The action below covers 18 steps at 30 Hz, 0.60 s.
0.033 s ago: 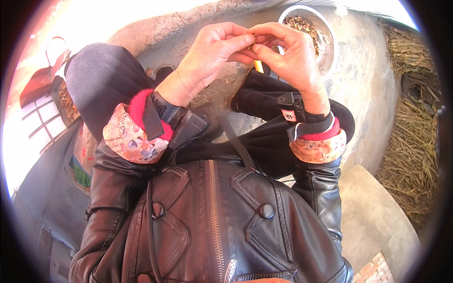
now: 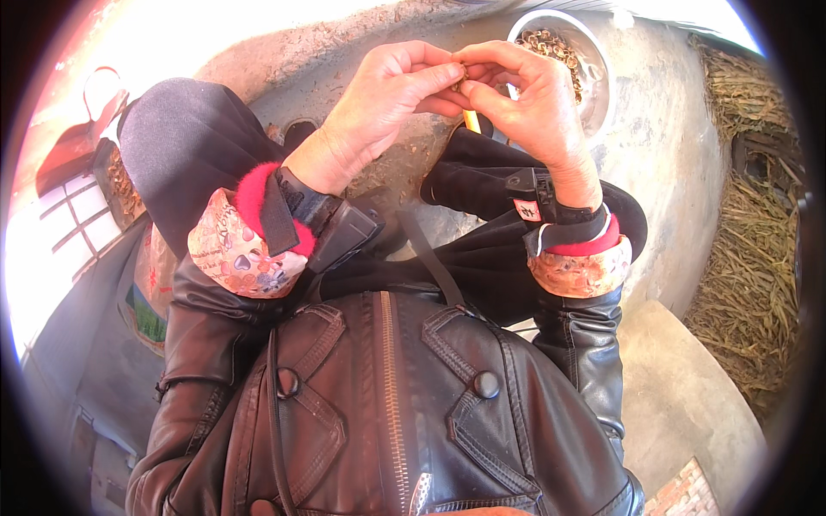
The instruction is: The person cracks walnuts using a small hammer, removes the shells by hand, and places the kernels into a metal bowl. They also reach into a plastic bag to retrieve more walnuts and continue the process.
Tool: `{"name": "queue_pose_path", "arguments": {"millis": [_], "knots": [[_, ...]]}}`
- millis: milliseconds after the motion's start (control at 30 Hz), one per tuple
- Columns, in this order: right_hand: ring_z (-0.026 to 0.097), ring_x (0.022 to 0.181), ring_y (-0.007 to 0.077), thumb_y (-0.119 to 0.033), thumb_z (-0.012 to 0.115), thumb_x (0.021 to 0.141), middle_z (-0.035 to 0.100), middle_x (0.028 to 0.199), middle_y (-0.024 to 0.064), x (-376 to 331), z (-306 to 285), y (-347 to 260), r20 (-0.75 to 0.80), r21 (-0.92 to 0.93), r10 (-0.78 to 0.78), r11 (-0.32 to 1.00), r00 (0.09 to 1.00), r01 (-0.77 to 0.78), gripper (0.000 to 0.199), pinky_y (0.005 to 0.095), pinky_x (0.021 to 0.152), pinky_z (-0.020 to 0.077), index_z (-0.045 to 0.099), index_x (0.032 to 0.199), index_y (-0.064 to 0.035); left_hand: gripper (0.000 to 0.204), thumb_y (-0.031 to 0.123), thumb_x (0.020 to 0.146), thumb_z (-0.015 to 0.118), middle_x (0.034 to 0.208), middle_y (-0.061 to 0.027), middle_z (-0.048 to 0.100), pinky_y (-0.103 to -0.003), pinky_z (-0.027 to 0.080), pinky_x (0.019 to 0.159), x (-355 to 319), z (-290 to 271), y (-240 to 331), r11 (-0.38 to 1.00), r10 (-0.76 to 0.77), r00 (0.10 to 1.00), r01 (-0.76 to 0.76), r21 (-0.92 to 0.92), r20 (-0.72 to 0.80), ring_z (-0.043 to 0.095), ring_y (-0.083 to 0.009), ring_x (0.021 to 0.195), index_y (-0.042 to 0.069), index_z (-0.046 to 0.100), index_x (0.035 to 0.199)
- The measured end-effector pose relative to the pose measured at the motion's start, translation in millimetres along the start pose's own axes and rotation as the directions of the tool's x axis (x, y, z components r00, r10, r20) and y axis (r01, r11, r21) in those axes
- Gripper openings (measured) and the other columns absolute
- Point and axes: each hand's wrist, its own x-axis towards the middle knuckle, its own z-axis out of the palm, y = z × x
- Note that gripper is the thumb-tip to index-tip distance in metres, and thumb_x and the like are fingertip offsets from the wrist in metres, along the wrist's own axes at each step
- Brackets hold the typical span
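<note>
Hands meet at the top of the view, raised above the lap so the work sits close under the eyes. The left hand (image 2: 387,103) is curled almost closed, its thumb and forefinger pinching a small brown bit (image 2: 459,79) that is mostly hidden between the fingertips; what kind of bit it is cannot be told from here. The right hand (image 2: 525,99) closes on the same spot from the other side, its fingertips pressed against the left ones, so both hands grip the one small piece as if to pull or peel it. A short yellow stick (image 2: 471,120), perhaps a tool handle, pokes down below the right palm; whether the right hand holds it or it merely lies behind cannot be told.

Just beyond the right hand, at the upper right, stands a metal bowl (image 2: 600,82) on a pale rounded stone surface (image 2: 662,146), filled with small brown pieces like the pinched one, near enough to reach without shifting. Both wrists wear patterned sleeve covers (image 2: 237,249) over a black leather jacket (image 2: 387,404), with a red fuzzy cuff showing on the left, likely to keep the sleeves clean. Dry straw (image 2: 748,258) is heaped along the right edge of the stone. At the far left a red bag with a handle (image 2: 73,142) sits in bright light beside a dark basket, well apart from the hands
</note>
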Motion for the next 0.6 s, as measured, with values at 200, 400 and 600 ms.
{"name": "queue_pose_path", "arguments": {"millis": [200,400,600], "knots": [[0.065,0.078,0.0117,0.001,0.064,0.077,0.068,0.082,0.0064,-1.1,-0.4,-5.4,0.042,-0.177,-0.056,0.982,0.998,0.062,0.024,0.0246,0.073,0.052,0.065,0.1,-0.0013,0.023,0.017,0.09,0.061,0.093,-0.0063,0.065,-0.024,0.053,0.073,1.2,1.0,-1.5,0.998,-0.005,1.0,0.007,0.068,-0.026,0.064,-0.0126,0.082,0.0,0.061,0.105],[0.065,0.078,0.0117,0.001,0.063,0.077,0.068,0.082,0.0064,-0.9,-1.8,-4.5,0.071,-0.098,0.031,0.995,0.997,-0.024,0.022,0.0243,0.072,0.052,0.065,0.099,-0.0005,0.022,0.017,0.09,0.06,0.095,-0.007,0.066,-0.026,0.053,0.075,0.6,-0.1,-1.8,0.998,-0.004,1.0,0.005,0.057,-0.017,0.064,-0.0138,0.084,0.0,0.061,0.105],[0.064,0.068,0.0122,-0.012,0.07,0.075,0.068,0.076,0.006,0.7,-3.1,2.3,0.043,0.043,0.036,0.998,0.998,-0.038,0.019,0.0258,0.065,0.0512,0.067,0.093,-0.0061,0.024,0.015,0.092,0.056,0.102,-0.0083,0.065,-0.028,0.053,0.079,0.6,-3.5,0.2,0.999,-0.037,0.999,0.038,-0.038,0.028,0.064,-0.0164,0.09,-0.001,0.06,0.109]]}}
